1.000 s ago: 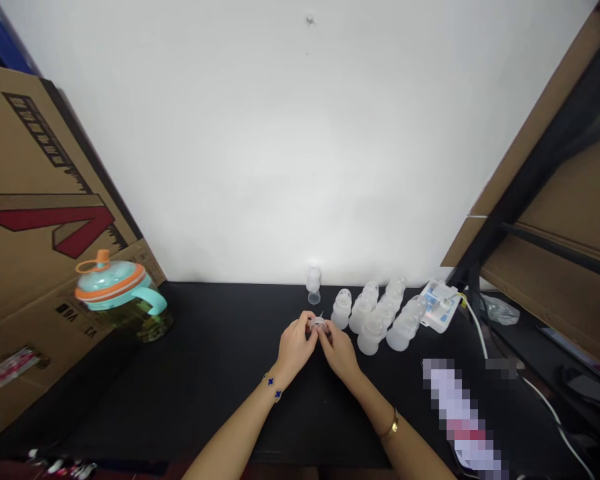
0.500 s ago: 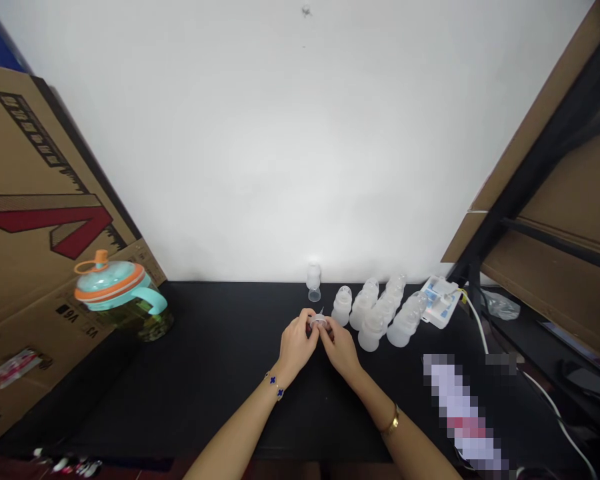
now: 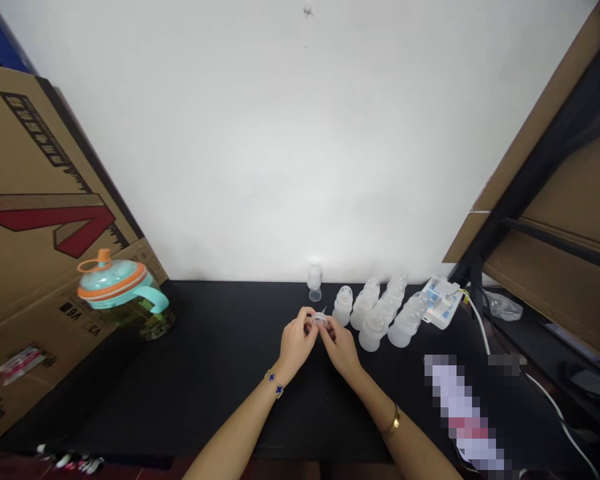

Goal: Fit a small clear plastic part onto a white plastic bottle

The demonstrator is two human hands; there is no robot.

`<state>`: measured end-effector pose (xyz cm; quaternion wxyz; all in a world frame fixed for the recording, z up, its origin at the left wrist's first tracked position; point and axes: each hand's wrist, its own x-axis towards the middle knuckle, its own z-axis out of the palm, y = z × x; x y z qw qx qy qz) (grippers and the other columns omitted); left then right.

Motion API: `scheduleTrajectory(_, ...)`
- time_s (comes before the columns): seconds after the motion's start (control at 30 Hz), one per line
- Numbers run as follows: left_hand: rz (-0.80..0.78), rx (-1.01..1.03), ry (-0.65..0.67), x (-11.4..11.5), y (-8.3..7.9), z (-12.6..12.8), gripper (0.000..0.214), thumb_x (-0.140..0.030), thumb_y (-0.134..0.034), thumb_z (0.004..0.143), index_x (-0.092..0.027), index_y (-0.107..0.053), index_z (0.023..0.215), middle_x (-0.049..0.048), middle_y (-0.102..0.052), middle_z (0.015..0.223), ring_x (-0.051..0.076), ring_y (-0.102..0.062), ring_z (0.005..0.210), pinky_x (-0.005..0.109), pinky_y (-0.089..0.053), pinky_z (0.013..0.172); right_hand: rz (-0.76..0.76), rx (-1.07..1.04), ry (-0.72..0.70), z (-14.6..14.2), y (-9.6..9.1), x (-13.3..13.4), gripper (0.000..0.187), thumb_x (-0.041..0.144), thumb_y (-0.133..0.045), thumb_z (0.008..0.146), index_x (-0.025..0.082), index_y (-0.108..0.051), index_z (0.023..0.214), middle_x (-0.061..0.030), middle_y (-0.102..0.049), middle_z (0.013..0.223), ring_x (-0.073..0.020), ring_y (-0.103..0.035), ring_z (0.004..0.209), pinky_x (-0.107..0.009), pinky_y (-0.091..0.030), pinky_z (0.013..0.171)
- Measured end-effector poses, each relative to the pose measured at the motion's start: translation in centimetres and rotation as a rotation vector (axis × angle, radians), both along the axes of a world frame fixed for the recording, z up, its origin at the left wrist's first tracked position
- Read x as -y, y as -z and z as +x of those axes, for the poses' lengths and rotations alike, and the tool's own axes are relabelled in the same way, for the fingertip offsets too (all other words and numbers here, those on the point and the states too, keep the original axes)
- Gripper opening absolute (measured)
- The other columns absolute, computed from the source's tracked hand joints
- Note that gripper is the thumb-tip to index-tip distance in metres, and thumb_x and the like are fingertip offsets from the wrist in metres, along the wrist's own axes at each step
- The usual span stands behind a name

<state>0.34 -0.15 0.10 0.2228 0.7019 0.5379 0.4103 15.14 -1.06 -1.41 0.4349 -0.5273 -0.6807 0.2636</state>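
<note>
My left hand (image 3: 296, 343) and my right hand (image 3: 341, 347) meet over the black table (image 3: 205, 373), fingers pinched together round a small translucent plastic cap (image 3: 320, 319). Both hands grip it from opposite sides. Just to the right stands a cluster of several small translucent bottles (image 3: 380, 312). One more small bottle (image 3: 315, 281) stands alone behind my hands, near the white wall.
A jug with a teal and orange lid (image 3: 123, 297) stands at the left by a large cardboard box (image 3: 35, 220). A white power strip (image 3: 443, 301) with a cable lies at the right, beside a black shelf frame (image 3: 525, 200). Small items lie at the front left edge.
My hands stay together on the cap, with only slight finger movement. The view has shifted a little.
</note>
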Motion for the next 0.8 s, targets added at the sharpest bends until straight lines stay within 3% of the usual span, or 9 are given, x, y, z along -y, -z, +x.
scheduleTrajectory(0.37,0.06,-0.238,-0.072,0.5,-0.1,0.1,0.023,-0.03,-0.047,0.1,-0.028,-0.063,0.117,0.0014,-0.071,0.09,0.019,-0.067,0.084,0.028,-0.047,0.075,-0.034,0.066,0.06,0.1,0.0,0.0,0.034,0.047,-0.047,0.101,0.024,-0.07,0.11,-0.0019,-0.074,0.086,-0.0181,-0.063,0.064,-0.027,-0.041,0.06)
scheduleTrajectory(0.6,0.007,-0.042,0.021,0.2,0.1,0.0,0.025,-0.032,-0.052,0.098,-0.028,-0.058,0.121,0.0006,-0.074,0.101,0.016,-0.069,0.08,0.027,-0.051,0.075,-0.05,0.01,0.054,0.2,0.6,-0.4,0.036,0.048,-0.045,0.101,0.022,-0.07,0.108,-0.004,-0.075,0.086,-0.0204,-0.067,0.068,-0.028,-0.044,0.06)
scheduleTrajectory(0.8,0.021,-0.037,0.026,0.0,0.5,0.0,0.022,-0.029,-0.052,0.097,-0.027,-0.058,0.117,-0.0004,-0.072,0.093,0.016,-0.068,0.077,0.026,-0.051,0.073,-0.055,0.007,0.046,0.1,0.7,-0.5,0.037,0.047,-0.044,0.101,0.022,-0.069,0.11,-0.005,-0.074,0.084,-0.0216,-0.067,0.068,-0.028,-0.044,0.06)
